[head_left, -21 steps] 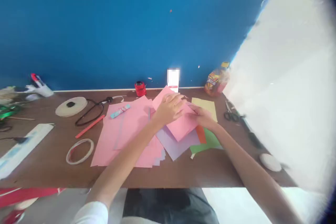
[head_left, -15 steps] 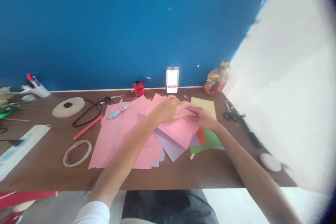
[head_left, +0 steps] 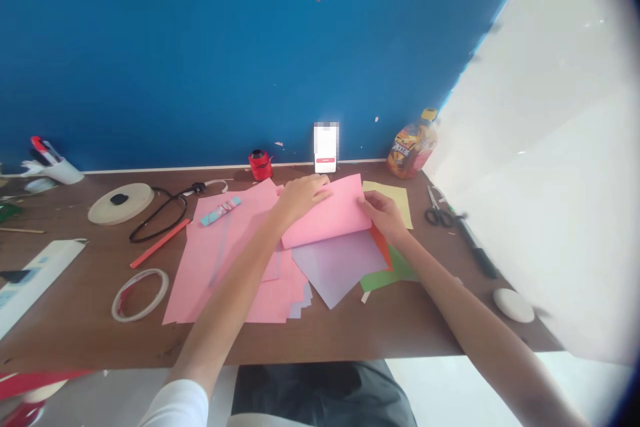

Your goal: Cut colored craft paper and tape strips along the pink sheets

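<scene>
There are 2 hands (head_left: 384, 211), 1 phone (head_left: 326, 148), 1 bottle (head_left: 411, 150)

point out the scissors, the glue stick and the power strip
scissors (head_left: 438, 216): head view, on the black handles
glue stick (head_left: 221, 211): head view, middle of the tube
power strip (head_left: 46, 279): head view, on the white casing

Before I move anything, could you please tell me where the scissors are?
In the head view, the scissors lie on the right side of the table, between the yellow paper and the black-handled tool.
</scene>
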Motion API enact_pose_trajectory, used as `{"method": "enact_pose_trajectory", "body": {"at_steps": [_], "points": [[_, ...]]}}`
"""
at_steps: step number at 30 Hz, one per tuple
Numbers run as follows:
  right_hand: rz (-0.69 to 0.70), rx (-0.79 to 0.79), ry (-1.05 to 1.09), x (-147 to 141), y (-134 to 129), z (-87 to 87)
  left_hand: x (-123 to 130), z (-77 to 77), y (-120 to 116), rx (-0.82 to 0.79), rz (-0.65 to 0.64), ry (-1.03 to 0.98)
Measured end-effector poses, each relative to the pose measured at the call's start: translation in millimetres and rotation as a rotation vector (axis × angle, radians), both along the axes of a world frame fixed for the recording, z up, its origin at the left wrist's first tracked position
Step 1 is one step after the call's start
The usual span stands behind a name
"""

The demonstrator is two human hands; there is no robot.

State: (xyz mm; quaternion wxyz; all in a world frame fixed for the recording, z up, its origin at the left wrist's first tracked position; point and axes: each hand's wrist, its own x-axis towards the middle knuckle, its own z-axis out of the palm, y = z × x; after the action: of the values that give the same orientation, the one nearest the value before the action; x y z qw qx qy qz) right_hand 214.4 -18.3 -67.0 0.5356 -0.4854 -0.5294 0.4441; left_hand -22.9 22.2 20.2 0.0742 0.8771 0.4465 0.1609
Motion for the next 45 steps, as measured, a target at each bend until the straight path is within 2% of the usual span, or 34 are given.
{"method": "enact_pose_trajectory", "body": {"at_steps": [7,12,18,23,27,33,39,45], "points": [[-0.01,0.057,-0.028,-9.5,-5.5,5.6,7.0,2.9,-3.7,0.036,-0.008,0.118],[-0.022,0.073,-0.119,-7.5,-4.0,15.1,4.3,3.8,-1.9,-0.043,-0.033,0.123],[0.03,0.183,-0.246,-2.8,28.5,50.2,0.8,7.9,2.0,-0.121,-0.026,0.053],[0.046,0.244,-0.295,-9.4,59.0,71.7,-1.6,1.8,10.5,-0.157,0.042,-0.12],[0.083,0.244,-0.314,-16.7,62.8,72.3,-6.5,-3.6,14.2,-0.169,0.023,-0.173],[0.119,0.223,-0.361,-16.0,58.3,74.7,-6.0,-3.9,11.4,-0.195,0.044,-0.099],[0.102,0.301,-0.426,-10.9,57.1,84.6,-2.7,3.7,6.4,-0.163,0.037,-0.107],[0.024,0.361,-0.449,-0.6,54.6,95.4,-3.6,6.2,6.3,-0.202,-0.023,-0.187]]}}
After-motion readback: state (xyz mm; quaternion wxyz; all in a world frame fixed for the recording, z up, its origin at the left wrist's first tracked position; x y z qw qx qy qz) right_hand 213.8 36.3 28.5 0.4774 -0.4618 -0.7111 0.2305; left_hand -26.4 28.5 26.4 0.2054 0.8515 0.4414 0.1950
